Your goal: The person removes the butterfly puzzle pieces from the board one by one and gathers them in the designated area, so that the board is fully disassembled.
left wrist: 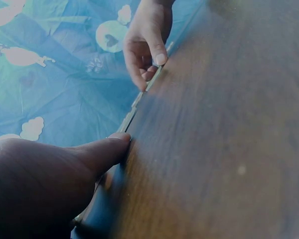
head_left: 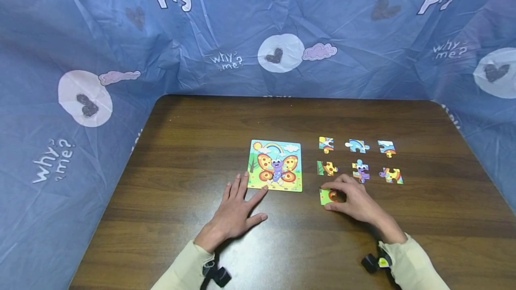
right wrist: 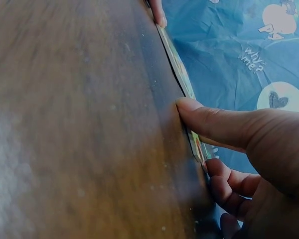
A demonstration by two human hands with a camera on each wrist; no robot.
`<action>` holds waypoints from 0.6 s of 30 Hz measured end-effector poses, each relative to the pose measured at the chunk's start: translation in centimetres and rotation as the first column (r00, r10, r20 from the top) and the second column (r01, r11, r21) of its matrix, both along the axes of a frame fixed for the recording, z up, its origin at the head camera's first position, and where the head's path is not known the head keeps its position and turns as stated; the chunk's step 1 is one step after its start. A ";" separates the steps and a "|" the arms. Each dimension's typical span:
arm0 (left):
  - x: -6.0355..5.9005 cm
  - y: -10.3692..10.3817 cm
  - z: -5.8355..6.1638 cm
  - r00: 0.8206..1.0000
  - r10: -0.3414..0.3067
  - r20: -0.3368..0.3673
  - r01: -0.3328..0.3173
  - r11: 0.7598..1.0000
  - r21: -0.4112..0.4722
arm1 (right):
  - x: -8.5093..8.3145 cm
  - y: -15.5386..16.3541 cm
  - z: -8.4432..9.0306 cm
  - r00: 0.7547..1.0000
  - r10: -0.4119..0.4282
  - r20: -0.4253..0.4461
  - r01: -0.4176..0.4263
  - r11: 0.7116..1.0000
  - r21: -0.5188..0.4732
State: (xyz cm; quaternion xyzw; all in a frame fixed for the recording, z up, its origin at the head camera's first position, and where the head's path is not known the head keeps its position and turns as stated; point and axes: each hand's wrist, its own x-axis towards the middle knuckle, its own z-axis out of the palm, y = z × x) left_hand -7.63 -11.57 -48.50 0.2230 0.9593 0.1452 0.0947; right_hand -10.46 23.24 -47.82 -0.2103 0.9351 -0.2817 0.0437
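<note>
A square butterfly puzzle board (head_left: 258,182) lies on the table. My left hand (head_left: 231,216) rests flat with its fingers spread, fingertips touching the board's lower left corner and bottom edge. To the right of the board, my right hand (head_left: 354,198) pinches a green puzzle piece (head_left: 324,197) with a red patch between thumb and fingers, low at the table. Part of this piece is hidden by the hand. In the right wrist view, the thumb (right wrist: 199,112) presses along the near edge of the piece.
Behind my right hand lie several loose puzzle pieces in two rows, among them a rainbow piece (head_left: 357,146), a purple butterfly-face piece (head_left: 360,172) and a sun piece (head_left: 326,143). A blue printed cloth (head_left: 242,21) hangs beyond the brown wooden table (head_left: 193,124).
</note>
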 end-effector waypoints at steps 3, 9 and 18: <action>0.0 0.0 0.0 1.000 -0.001 -0.002 0.001 1.000 0.003 | 0.0 0.0 0.1 1.000 -0.001 0.001 0.001 1.000 0.008; 0.1 0.0 0.0 1.000 -0.001 -0.003 0.001 1.000 0.005 | -0.3 0.0 0.8 1.000 -0.006 -0.007 0.006 1.000 0.001; 0.0 0.0 0.0 1.000 0.001 -0.006 -0.001 1.000 0.005 | -2.0 -1.3 3.7 1.000 0.001 -0.030 -0.002 1.000 -0.032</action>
